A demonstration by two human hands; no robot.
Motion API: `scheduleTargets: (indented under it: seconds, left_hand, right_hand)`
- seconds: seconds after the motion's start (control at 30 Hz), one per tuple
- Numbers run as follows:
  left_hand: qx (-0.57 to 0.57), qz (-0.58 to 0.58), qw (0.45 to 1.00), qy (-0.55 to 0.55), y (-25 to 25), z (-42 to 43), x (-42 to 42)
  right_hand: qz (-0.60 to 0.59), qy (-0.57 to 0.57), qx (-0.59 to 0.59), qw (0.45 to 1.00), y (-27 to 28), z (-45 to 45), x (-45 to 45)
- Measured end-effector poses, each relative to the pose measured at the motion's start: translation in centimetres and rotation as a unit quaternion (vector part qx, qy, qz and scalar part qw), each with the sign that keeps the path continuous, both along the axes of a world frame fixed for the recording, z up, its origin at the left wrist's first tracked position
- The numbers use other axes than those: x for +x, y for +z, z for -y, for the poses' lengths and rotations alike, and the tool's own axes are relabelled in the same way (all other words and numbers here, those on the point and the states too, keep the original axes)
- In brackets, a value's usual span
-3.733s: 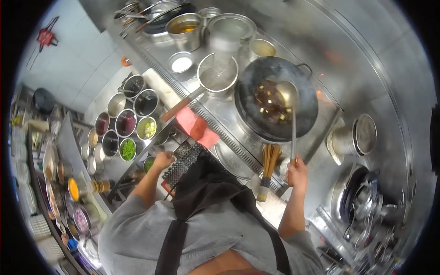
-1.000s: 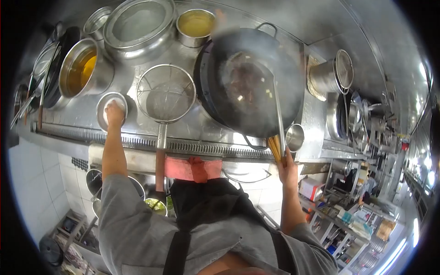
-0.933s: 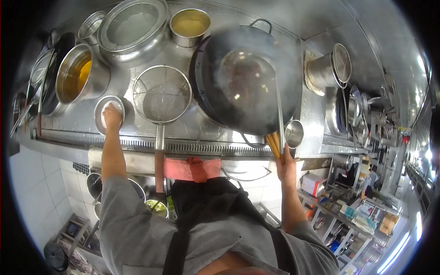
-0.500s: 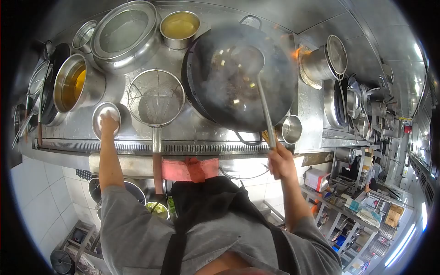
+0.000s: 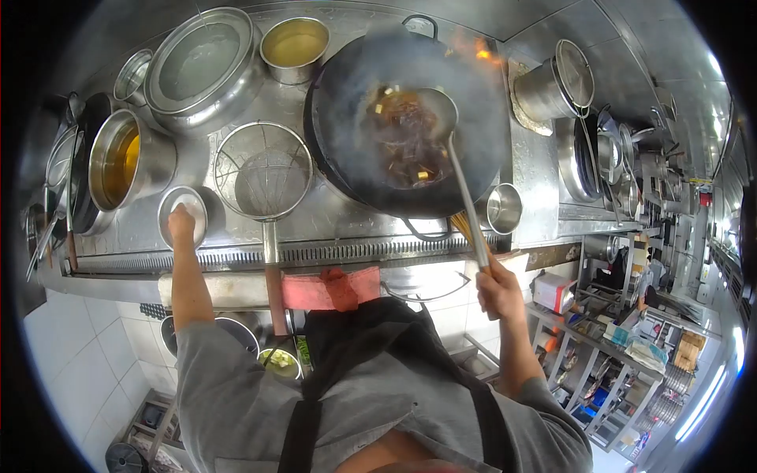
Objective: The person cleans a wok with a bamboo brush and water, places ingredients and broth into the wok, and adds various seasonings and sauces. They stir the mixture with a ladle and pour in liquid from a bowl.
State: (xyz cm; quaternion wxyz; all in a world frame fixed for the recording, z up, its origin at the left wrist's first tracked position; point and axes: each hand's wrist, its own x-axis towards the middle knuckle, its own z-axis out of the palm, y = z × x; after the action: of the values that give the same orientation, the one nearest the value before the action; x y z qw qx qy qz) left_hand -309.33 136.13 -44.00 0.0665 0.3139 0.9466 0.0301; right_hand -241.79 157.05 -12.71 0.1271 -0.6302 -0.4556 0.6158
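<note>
My right hand (image 5: 498, 289) is closed round the handle of a long ladle (image 5: 467, 191). The ladle's bowl lies inside a large black wok (image 5: 339, 158), against dark, saucy food (image 5: 406, 130) with pale cubes in it. Steam partly veils the food. My left hand (image 5: 182, 220) is over a small metal bowl (image 5: 163, 211), fingers drawn together at its pale contents. What those fingers hold, if anything, is hidden. Beside that bowl a wire strainer (image 5: 272, 177) rests with its wooden handle toward me.
Flames (image 5: 482, 54) rise behind the wok's right side. A pot of amber liquid (image 5: 126, 165), a large lidded-looking pot (image 5: 197, 71) and a pot of yellow liquid (image 5: 293, 47) stand left. A small metal pot (image 5: 503, 209) sits right of the wok. Red cloth (image 5: 335, 289) lies along the front edge.
The food has gathered into a dark, glossy mass in the wok, and the ladle has shifted slightly. My right hand has moved a little right and down. My left hand remains at the small bowl.
</note>
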Motion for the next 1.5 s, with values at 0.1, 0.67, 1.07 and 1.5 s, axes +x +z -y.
scheduleTargets:
  seconds: [0.1,0.67,1.07,1.5]
  left_hand:
    - [-0.12,0.059,0.99,-0.05,-0.4,1.5,-1.6]
    - [-0.065,0.034,0.997,-0.034,1.6,-0.7,3.0]
    - [-0.008,-0.002,1.0,-0.03,-0.4,0.9,1.1]
    - [-0.047,0.061,0.996,-0.033,-5.5,1.9,-3.3]
  right_hand:
    - [0.101,0.049,0.055,0.992,-0.1,-0.4,0.2]
    - [0.206,0.083,0.18,0.958,-3.9,-1.4,-2.7]
    - [0.196,0.082,0.194,0.958,-3.5,-0.7,0.2]
    - [0.139,0.037,0.118,0.983,-2.2,-1.0,-0.2]
